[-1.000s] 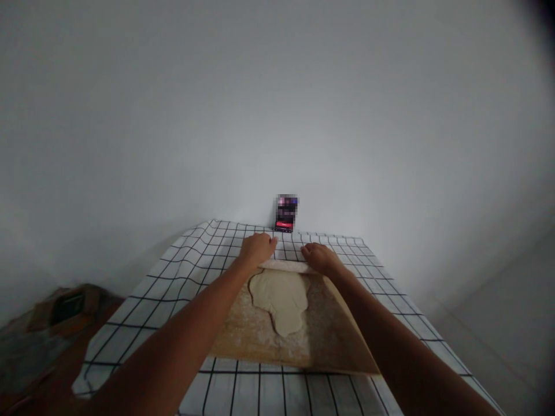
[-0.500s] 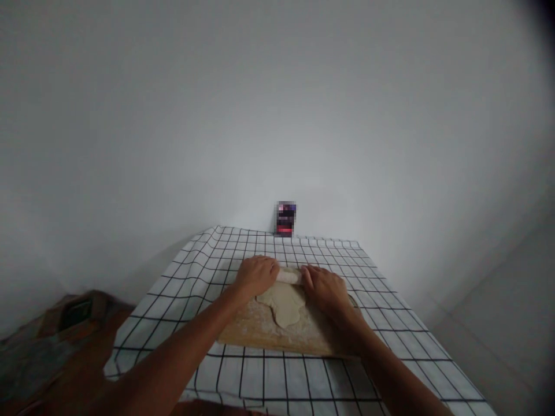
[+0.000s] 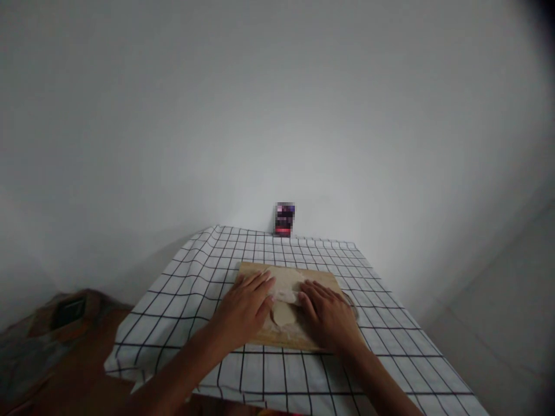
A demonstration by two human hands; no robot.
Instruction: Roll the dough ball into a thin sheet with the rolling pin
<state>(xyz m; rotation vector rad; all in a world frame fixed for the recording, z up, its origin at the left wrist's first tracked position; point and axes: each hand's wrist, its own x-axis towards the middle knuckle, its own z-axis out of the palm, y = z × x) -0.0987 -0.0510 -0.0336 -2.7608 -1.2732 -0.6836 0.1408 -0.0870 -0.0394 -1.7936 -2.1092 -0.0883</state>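
A pale rolling pin lies across flattened dough on a floured wooden board. Over the pin's left end rests my left hand, its fingers reaching forward across it. My right hand covers the right end in the same way. Only the middle of the pin shows between the two hands. Dough spreads both behind the pin and in front of it, with an uneven rounded edge on the near side.
A white cloth with black grid lines covers the table under the board. Against the pale wall, at the table's far edge, stands a small dark blurred object. A brownish box-like object is low at the left, beyond the table.
Both hands have drawn the rolling pin from the board's far side back toward me. More dough shows behind it now, less in front. My fingers are stretched farther forward.
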